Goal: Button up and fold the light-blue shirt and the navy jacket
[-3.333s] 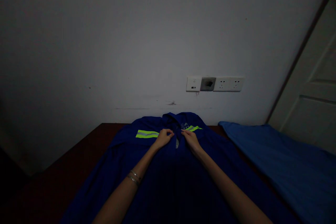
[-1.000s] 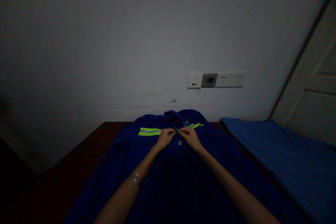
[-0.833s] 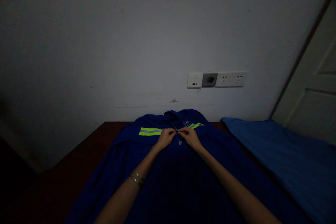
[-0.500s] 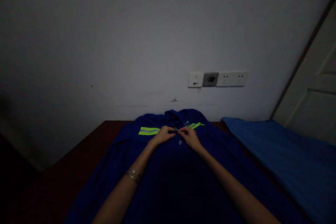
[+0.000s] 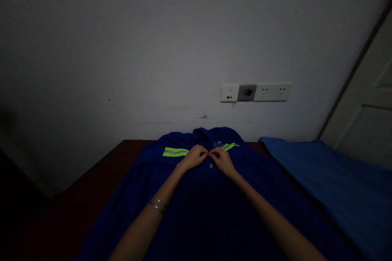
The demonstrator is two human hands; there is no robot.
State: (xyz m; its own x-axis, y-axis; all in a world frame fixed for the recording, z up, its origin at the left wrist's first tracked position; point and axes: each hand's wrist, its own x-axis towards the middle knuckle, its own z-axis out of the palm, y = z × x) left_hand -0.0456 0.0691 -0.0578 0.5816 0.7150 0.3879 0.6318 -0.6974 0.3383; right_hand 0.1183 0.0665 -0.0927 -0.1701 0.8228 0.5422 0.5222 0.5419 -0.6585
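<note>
A dark blue work jacket (image 5: 147, 183) with yellow-green reflective strips lies spread out, its collar toward the wall. Both of my hands meet at its front, just below the collar. My left hand (image 5: 195, 156) is closed in a pinch on the jacket's front edge. Fingertip to fingertip with it, my right hand (image 5: 223, 160) pinches the same edge from the other side. Whether a button sits between the fingers is hidden. A small pale patch (image 5: 211, 166) shows on the cloth just below them, and white print is visible beside the right strip.
The jacket rests on a dark red surface (image 5: 107, 171) against a grey wall (image 5: 137, 49). A lighter blue cloth (image 5: 321, 167) lies at the right. Sockets and switches (image 5: 271, 92) are set in the wall, and a panelled door (image 5: 370, 118) stands far right.
My fingers have drawn closer together at the front edge, and the left hand has shifted slightly right. The yellow-green sliver between the hands is now out of sight.
</note>
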